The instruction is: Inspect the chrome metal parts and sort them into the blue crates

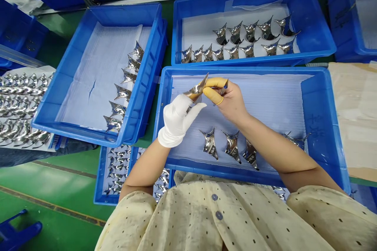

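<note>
The gloved left hand [176,119] and the right hand [231,102], its thumb and forefinger in yellow finger cots [213,95], close in a narrow pinch on a pointed chrome piece [194,91] just inside the far edge of the front blue tray [316,86]; a small blue-tipped object [225,85] also shows at the right fingertips. Four like pieces [232,147] lie along that tray's near edge, while the far tray [253,2] carries two full rows [250,33], and a packed sheet of pieces [20,106] remains at the left.
</note>
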The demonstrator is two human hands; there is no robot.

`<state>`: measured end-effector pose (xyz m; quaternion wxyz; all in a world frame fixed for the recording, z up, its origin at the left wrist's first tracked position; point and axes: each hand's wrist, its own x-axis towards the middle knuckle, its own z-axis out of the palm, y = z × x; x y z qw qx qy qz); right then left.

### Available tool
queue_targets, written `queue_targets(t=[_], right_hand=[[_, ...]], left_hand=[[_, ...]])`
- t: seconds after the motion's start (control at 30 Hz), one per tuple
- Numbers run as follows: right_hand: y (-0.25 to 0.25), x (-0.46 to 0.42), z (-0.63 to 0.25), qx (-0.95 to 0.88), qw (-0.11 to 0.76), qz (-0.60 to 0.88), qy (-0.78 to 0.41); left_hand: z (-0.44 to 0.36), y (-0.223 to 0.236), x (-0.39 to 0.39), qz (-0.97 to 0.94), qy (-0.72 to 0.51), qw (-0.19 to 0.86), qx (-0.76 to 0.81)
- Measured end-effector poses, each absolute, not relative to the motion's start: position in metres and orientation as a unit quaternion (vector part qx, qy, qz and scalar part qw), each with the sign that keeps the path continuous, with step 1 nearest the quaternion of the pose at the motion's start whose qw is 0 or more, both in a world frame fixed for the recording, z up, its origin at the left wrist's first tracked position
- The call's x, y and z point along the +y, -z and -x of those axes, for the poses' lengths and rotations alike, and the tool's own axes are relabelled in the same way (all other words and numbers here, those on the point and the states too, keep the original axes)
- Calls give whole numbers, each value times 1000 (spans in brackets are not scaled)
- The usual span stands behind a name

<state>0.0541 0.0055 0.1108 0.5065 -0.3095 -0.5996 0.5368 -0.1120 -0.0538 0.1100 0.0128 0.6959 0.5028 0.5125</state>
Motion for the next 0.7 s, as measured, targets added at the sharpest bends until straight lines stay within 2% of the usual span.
queue_targets(t=[0.17, 0.33, 0.43, 0.7], right_hand=[[-114, 1, -58, -628, 491, 282, -534], [-124, 0, -54, -607, 525, 305, -513], [-128, 9, -51, -570, 550, 304, -529], [-138, 10, -46, -599, 528, 330, -504]], left_hand=[[116, -116, -54, -602, -539, 264, 527], [112, -116, -56, -498, -566, 421, 503], [110, -118, -56, -461, -574, 474, 483], [114, -122, -53, -428, -566, 516, 479]])
